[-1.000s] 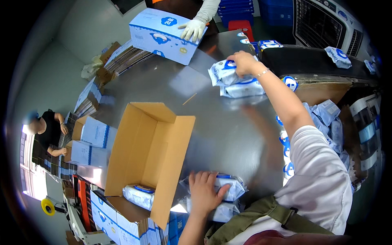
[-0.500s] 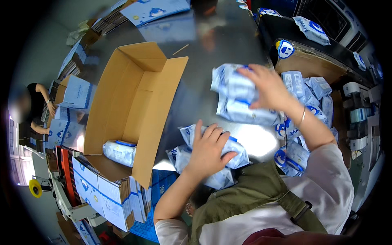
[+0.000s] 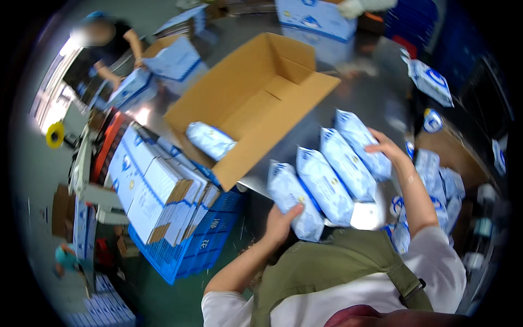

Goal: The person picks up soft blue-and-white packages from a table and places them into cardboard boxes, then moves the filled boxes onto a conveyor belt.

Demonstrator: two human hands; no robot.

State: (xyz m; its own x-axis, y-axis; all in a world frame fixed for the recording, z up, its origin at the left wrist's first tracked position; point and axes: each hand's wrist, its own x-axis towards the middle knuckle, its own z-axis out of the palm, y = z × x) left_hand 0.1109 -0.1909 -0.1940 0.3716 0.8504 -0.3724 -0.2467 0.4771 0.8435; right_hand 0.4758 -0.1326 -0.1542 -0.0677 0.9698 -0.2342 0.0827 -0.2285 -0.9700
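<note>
Several pale blue wipes packs stand on edge, side by side in a row, on the metal table in front of me. My left hand [image 3: 282, 222] grips the leftmost wipes pack [image 3: 290, 193], its thumb across the near end and its other fingers mostly hidden. At the other end of the row, my right hand [image 3: 388, 148] is closed on the rightmost wipes pack [image 3: 359, 139]. Between them sit other packs, among them a middle wipes pack [image 3: 325, 188]. Beyond the row to the left lies an open brown carton [image 3: 283, 120], with a single wipes pack [image 3: 210, 140] at its near end.
Folded white-and-blue cartons [image 3: 158, 182] are stacked over a blue plastic crate [image 3: 210, 240] at left. On the right, a large box [image 3: 444, 143] holds loose packs. A co-worker [image 3: 117, 46] handles a carton at far left; a gloved hand [image 3: 351, 7] touches another carton at the top.
The packs, piled loosely and partly in my right hand before, now stand in a row between both hands. My view has turned, so the carton appears farther right.
</note>
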